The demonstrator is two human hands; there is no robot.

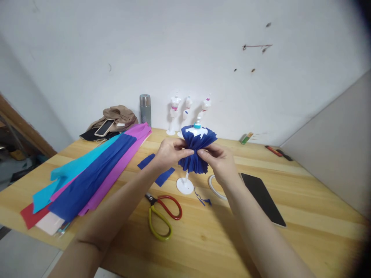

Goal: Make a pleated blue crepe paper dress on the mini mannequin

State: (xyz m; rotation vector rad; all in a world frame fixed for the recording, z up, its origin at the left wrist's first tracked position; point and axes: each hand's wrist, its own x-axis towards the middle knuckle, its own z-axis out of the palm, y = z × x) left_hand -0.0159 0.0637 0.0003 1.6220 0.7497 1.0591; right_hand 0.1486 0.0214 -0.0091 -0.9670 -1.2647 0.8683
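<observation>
A small white dress form [185, 185] stands upright on its round base, wrapped in pleated dark blue crepe paper [194, 165] that flares above and below its waist. My left hand [173, 151] pinches the paper at the waist from the left side. From the right, my right hand [218, 157] pinches it at the same height, the two thumbs almost meeting in front. A teal band [197, 126] circles the form's neck. Blue paper scraps [164, 177] lie to the left of the base, and thin blue shreds [206, 201] lie at its right.
Scissors [164, 216] with red and yellow handles lie in front. A white tape roll [215, 188] and a black tablet [262, 197] are at the right. Coloured paper sheets [92, 173] spread leftward. Behind stand a thermos [145, 109] and more dress forms [175, 108] by the wall.
</observation>
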